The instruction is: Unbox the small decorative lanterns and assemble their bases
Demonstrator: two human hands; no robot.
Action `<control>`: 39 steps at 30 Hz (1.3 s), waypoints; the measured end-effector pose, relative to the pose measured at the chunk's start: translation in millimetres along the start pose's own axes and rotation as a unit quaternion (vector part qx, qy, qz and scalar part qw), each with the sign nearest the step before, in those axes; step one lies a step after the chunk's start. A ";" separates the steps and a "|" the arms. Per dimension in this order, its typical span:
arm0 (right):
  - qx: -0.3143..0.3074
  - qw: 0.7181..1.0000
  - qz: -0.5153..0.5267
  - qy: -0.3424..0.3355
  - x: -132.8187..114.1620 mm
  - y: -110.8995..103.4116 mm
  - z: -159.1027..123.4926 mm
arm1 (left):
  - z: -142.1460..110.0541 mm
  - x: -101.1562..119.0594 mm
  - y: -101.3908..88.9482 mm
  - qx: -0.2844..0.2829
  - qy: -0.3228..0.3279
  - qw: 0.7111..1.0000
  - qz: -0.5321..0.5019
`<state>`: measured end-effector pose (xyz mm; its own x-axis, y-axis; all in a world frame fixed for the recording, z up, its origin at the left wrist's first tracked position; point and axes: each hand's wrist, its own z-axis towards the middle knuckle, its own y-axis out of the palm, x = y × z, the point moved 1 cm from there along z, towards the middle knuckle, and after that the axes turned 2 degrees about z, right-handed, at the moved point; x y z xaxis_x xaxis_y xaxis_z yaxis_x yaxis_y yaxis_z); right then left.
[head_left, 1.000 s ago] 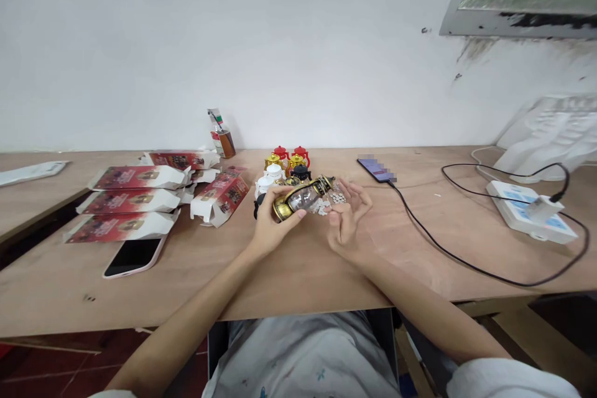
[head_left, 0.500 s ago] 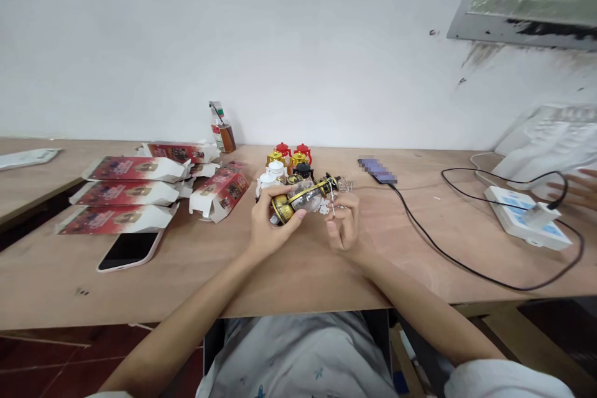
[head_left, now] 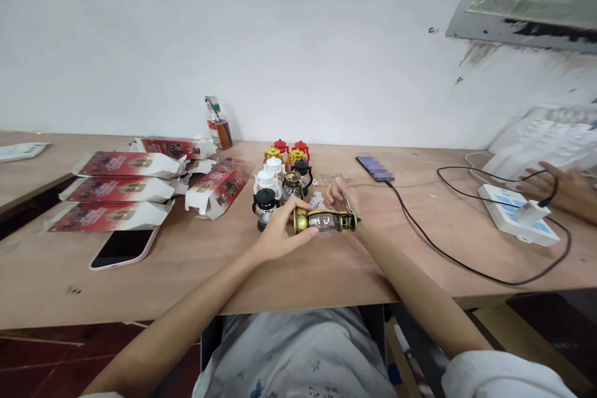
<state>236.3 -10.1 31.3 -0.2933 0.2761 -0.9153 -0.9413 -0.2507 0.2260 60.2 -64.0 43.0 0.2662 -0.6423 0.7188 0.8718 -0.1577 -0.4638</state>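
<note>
Left hand is closed round the base of a gold-and-black lantern, just right of centre in the lower middle of the frame. Lantern lies sideways above the worktop, capped end toward the right. Right hand is just behind that end, fingers curled. A thin strand shows there; can't tell if the right grip has hold of it.

Doing it well, in my judgement: firm left grip on the base, light thumb near the clear barrel, lantern dead steady. Let right fingers do the fine work, no prying. Mind the small stuff behind: white bits and wire pieces look easy to brush off their spot.

Surface, left to right: red-and-white boxes, pink-edged phone partly under the lowest one, a loose box, bottle by the wall. Mid-frame, a cluster of small lanterns, upright: red, gold, white, black, bronze. Then a second phone on a black cable looping to a power strip. Far right, another person's hand near white plastic.

Room: window upper right, stained wall below; red tiled floor lower left.
</note>
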 end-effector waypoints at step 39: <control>0.124 0.903 -0.312 -0.268 12.1 -6.3 -20.9 | -5.2 -12.7 16.6 0.097 -0.055 0.994 -0.012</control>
<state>242.2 -24.6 11.7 0.3310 0.7181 -0.6122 -0.9402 0.3067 -0.1485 69.2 -62.3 23.5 0.2791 -0.5531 0.7850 0.9383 -0.0167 -0.3454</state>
